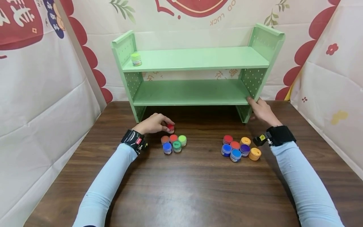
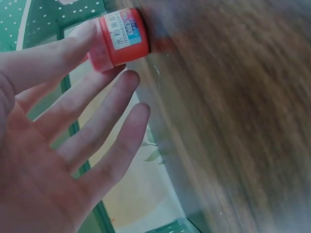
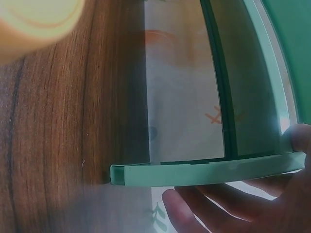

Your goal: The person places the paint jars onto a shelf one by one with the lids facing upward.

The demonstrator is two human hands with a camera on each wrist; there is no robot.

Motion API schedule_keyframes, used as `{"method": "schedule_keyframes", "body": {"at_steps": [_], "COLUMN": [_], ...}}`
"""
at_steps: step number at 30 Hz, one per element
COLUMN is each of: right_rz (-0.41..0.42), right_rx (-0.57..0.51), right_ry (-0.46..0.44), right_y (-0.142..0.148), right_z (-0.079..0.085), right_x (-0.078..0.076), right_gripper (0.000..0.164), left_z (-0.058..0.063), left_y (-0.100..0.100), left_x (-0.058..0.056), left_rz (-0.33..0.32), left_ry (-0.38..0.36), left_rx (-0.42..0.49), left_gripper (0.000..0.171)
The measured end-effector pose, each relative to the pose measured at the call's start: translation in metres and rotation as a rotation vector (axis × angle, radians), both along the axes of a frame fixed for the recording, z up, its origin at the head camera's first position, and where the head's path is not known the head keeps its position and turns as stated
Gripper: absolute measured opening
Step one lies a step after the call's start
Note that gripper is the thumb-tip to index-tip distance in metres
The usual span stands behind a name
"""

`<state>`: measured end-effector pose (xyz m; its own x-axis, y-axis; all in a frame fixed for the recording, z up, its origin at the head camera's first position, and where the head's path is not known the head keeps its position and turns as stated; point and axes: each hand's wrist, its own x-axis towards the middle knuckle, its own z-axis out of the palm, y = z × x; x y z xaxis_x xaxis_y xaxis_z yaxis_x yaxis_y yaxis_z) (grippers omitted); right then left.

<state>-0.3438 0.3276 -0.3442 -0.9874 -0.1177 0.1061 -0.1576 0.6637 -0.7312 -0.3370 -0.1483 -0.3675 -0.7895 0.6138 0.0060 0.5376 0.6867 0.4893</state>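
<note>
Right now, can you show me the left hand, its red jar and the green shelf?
Left hand (image 1: pixel 153 124): head view, back of hand.
Red jar (image 2: pixel 122 31): left wrist view, label.
Green shelf (image 1: pixel 193 91): head view, lower board.

a: what's the table (image 1: pixel 153 205) like?
b: dark brown, with wood grain, and a pale patch of light (image 1: pixel 181 186) shines on its top.
a: and behind the table?
b: a cream cloth (image 1: pixel 193 39) with green leaves (image 1: pixel 123 8), a big red print (image 1: pixel 198 8) and red scallops (image 1: pixel 90 57) down its two sides.
a: left of the table?
b: a creased white cloth (image 1: pixel 42 94), with white writing (image 1: pixel 22 15) on a red patch (image 1: pixel 25 36).
a: to the table's right?
b: a pale cloth (image 1: pixel 326 82), with a red flower (image 1: pixel 331 49) and, closer to table level, a yellow shape (image 1: pixel 339 116).
</note>
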Motion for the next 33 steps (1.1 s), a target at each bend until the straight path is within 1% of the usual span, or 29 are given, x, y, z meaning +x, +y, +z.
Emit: {"method": "schedule_keyframes", "body": {"at_steps": [5,15,22,28,33], "right_rz": [0.007,0.03,0.03,0.038,0.034], "right_rx": [0.001,-0.008,-0.007,-0.006,-0.006], "right_ry": [0.005,0.01,0.01,0.017,0.013], "right_y": [0.0006,0.001,0.0003,0.0017,0.0016], "right_z": [0.0011,-0.0003,0.0002,0.0,-0.0009], "right_x": [-0.0001,-0.0006,-0.0005,-0.0016,-0.0017], "right_gripper": [0.079,0.074,0.073,0.072,0.073], "left_z": [-0.0003,-0.0021,-0.0042,-0.0026,-0.0034], "left_y": [0.0013,0.0012,0.0013,0.002,0.0025], "left_x": [-0.0003,-0.0021,-0.003,-0.0012,-0.0002], "left_rz": [0.029,0.044,0.064,0.057,0.059], "left_ry": [0.027,0.025,0.023,0.034,0.015], "left_rx": [-0.006,0.016,0.009,-0.02,-0.026], "left_gripper": [0.036,0.038,0.038,0.034,0.033]}}
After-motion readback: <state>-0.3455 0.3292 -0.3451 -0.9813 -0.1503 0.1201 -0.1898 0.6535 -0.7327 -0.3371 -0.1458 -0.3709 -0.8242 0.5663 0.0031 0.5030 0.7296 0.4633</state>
